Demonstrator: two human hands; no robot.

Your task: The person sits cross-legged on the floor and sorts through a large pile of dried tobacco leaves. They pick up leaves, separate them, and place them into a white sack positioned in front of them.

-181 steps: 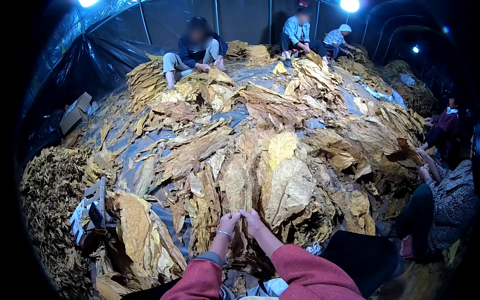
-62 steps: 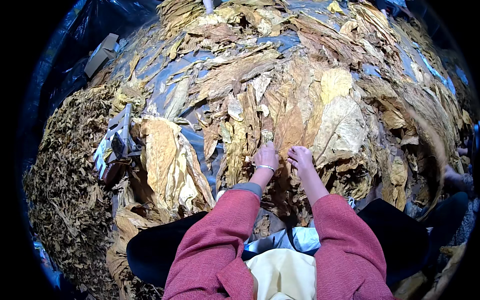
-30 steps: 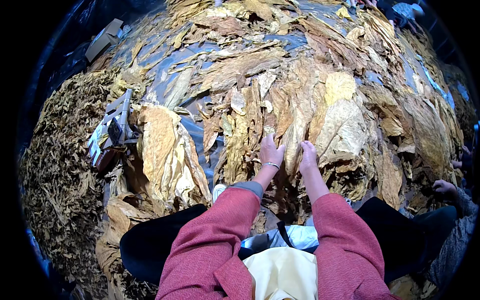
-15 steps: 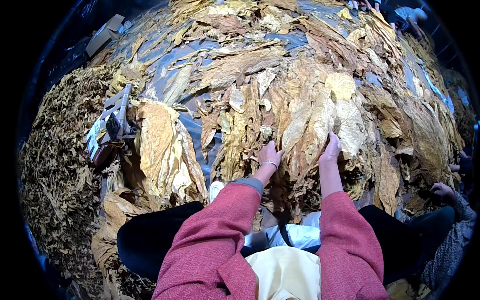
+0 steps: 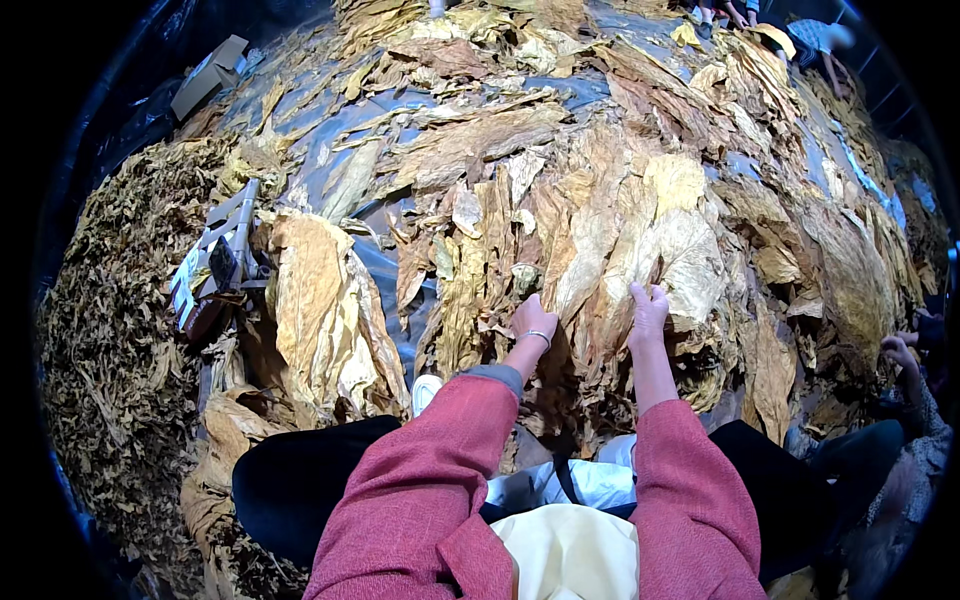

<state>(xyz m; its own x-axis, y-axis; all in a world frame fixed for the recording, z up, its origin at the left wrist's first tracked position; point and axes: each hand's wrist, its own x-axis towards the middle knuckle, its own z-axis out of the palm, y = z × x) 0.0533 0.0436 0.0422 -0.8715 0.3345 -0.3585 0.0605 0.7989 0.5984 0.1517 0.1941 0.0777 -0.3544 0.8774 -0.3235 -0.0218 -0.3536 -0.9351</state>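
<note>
Both hands are in the pile of dry yellow-brown tobacco leaves (image 5: 590,250) in front of me. My left hand (image 5: 532,318), with a bracelet at the wrist, is closed among crumpled leaf bases; what its fingers grip is partly hidden. My right hand (image 5: 648,310), a little farther right, pinches the lower end of a pale tobacco leaf. That leaf lies upward over other broad leaves, beside a cream, wrinkled one (image 5: 680,260).
At left are a heap of dark shredded leaf (image 5: 125,340), a slatted object (image 5: 215,260), a tall leaf bundle (image 5: 315,310) and a cardboard box (image 5: 205,78). Blue sheeting (image 5: 385,270) shows beneath. Co-workers' hands (image 5: 895,350) are at right; another person (image 5: 815,50) is farther back.
My right hand moved right and up onto the pale leaf, then slightly down and left. My left hand shifted a little lower. A co-worker's hand at right has risen.
</note>
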